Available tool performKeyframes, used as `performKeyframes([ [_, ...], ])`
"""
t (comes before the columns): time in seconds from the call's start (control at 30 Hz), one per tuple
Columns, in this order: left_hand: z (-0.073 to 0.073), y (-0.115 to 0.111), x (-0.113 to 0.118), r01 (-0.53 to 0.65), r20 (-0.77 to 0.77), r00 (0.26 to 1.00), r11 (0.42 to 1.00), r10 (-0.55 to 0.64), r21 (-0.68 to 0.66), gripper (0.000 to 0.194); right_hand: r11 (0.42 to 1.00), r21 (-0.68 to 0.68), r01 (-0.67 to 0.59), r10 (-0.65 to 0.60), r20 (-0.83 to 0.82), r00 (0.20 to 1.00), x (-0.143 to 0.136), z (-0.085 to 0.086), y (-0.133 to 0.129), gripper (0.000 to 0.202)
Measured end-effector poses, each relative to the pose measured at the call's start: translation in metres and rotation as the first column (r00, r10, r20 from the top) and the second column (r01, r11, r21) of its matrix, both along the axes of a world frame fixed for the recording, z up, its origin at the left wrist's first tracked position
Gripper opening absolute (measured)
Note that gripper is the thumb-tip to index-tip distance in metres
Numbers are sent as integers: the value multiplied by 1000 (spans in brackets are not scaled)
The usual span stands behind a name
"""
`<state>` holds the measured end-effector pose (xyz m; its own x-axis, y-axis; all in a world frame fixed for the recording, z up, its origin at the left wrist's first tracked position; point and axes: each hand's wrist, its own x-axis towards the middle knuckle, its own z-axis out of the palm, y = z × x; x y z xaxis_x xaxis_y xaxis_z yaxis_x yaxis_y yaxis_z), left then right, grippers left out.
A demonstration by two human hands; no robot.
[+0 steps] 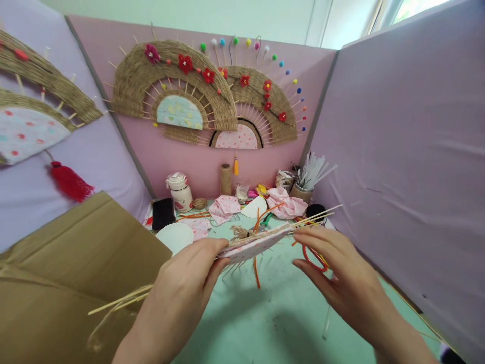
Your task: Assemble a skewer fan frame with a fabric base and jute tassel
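A half-round fan piece (259, 247), faced with pink dotted fabric, is tilted nearly edge-on above the table. My left hand (189, 278) pinches its left end between thumb and fingers. At its right end is my right hand (337, 273), thumb and fingers apart, the fingertips close to the edge; whether they touch is hard to see. Thin pale sticks (318, 216) stick out past the right end, and more sticks (121, 301) show beside my left wrist. Brown twine (242, 232) lies along the upper edge. An orange strip (256, 273) hangs below the piece.
Red-handled scissors (316, 259) lie behind my right hand. A cardboard sheet (76, 242) is on the left. Along the back stand a white bottle (181, 193), a cardboard tube (226, 179) and a holder of white sticks (303, 191). Finished fans (170, 65) hang on the pink partition.
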<state>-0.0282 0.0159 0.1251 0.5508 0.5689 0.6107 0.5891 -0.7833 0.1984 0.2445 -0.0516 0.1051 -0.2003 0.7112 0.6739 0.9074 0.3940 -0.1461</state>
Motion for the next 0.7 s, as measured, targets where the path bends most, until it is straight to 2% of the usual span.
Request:
performKeyframes([
  [0.1, 2, 1, 0, 15, 5, 1000, 1000, -15, 5, 17, 994, -43, -101, 101, -3, 995, -20, 18, 33, 41],
  [0.23, 3, 2, -1, -1, 16, 1000, 1000, 1, -24, 16, 972, -147, -184, 177, -58, 982, -27, 16, 57, 24],
  [0.43, 3, 3, 3, -25, -3, 1000, 998, 25, -52, 14, 966, -127, -223, 206, -133, 969, -30, 11, 54, 16],
  [0.7, 2, -1, 13, -6, 46, 999, 998, 9, -59, 13, 962, -124, -241, 228, -116, 967, -35, 12, 48, 13],
])
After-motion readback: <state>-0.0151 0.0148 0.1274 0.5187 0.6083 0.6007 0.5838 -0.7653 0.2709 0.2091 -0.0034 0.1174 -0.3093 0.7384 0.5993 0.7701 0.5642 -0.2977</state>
